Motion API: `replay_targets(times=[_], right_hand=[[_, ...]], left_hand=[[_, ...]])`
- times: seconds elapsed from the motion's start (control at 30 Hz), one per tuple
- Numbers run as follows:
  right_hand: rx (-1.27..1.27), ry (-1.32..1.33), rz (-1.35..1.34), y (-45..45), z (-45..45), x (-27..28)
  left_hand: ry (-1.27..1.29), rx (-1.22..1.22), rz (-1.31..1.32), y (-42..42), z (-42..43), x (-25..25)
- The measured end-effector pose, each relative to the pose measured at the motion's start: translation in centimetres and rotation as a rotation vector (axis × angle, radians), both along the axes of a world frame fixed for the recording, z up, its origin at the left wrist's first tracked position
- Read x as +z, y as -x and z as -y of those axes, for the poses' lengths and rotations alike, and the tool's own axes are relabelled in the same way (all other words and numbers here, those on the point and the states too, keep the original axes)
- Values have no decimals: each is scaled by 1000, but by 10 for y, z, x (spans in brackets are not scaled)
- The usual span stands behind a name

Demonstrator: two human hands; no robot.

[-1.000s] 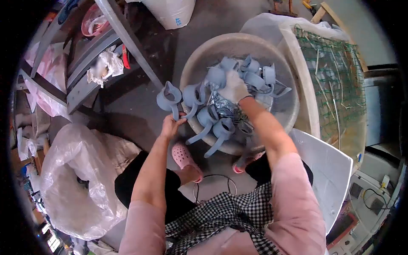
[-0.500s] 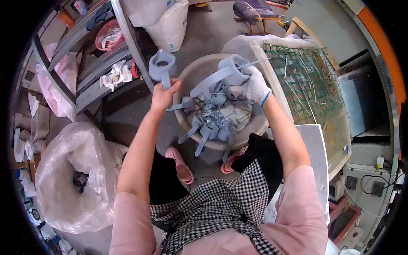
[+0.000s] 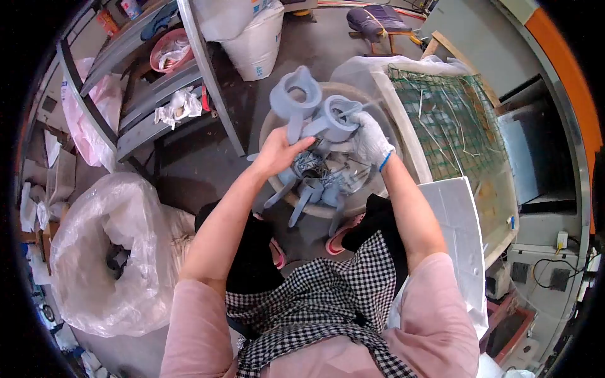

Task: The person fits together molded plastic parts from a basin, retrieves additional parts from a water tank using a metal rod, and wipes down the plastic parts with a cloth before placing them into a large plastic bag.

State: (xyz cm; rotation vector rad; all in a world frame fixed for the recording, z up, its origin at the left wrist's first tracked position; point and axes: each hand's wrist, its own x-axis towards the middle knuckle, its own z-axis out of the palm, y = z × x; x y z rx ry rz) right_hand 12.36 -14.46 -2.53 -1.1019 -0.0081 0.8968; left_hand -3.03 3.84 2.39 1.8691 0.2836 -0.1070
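My bare left hand (image 3: pixel 282 151) grips the handle of a grey-blue plastic jug (image 3: pixel 293 101) with a pouring lip, held upright above the tub. Close to its right is a second plastic jug (image 3: pixel 339 123) of the same kind, held at the rim side by my right hand (image 3: pixel 373 143) in a white knitted glove. The second jug's handle points left and reaches my left thumb; whether they touch I cannot tell. Below both hands stands a round tub (image 3: pixel 392 123) with more grey-blue jugs (image 3: pixel 309 189) and thin plastic offcuts (image 3: pixel 334 169) in it.
A metal rack (image 3: pixel 217 82) with a pink basket (image 3: pixel 171 51) is at the left, a large clear plastic bag (image 3: pixel 94 264) below it. On the right is a white-edged bin (image 3: pixel 403 113) covered by green wire mesh (image 3: pixel 441 120). White sacks (image 3: pixel 255 50) stand behind the tub.
My left hand has moved right with its jug, from beside the tub to over it. The jug in my right hand has dropped slightly and turned, its handle now near my left hand.
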Motion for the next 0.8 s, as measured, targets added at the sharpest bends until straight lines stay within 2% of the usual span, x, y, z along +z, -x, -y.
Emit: replay_targets(times=[0.07, 0.13, 0.2, 0.23, 0.27, 0.33, 0.4, 0.47, 0.5, 0.57, 0.6, 0.63, 0.67, 0.7, 0.73, 0.77, 0.8], right_hand=[[69, -210, -135, -6, 10, 14], [128, -276, -164, -10, 16, 13], [360, 63, 382, -13, 17, 14], [350, 184, 484, -13, 16, 14], [350, 181, 482, -14, 15, 14], [351, 411, 690, -11, 11, 22], [307, 401, 760, -7, 11, 4], [181, 949, 1429, -10, 5, -28], [192, 818, 1441, -6, 8, -23], [197, 610, 1229, -43, 30, -81], [193, 513, 1120, -62, 42, -110], [285, 446, 866, -58, 38, -79], [348, 409, 610, -52, 31, -46], [212, 231, 449, -41, 34, -26], [52, 75, 277, -34, 39, -18], [-13, 131, 262, -56, 52, -39], [-21, 219, 294, -67, 68, -56]], left_hand=[[75, -15, 72, 4, -10, -20], [154, -27, 128, 10, -8, -23], [117, -48, 170, 13, -6, -20], [113, -48, 169, 13, -5, -21], [99, -60, 175, 13, -3, -23], [87, -67, 176, 12, 1, -28], [12, -110, 253, 12, 7, -32], [-410, -200, 318, 8, 15, -36], [-317, -185, 190, 6, 16, -42], [-173, -161, 285, 1, 18, -57], [-250, -110, 322, -1, 16, -64], [-152, -72, 264, -5, 16, -65], [-26, -6, 356, -10, 15, -77], [23, 99, 517, -12, 14, -84], [-85, 59, 355, -3, 7, -50], [-114, 142, 445, 6, -3, -39], [-205, 245, 384, 32, -24, -8]])
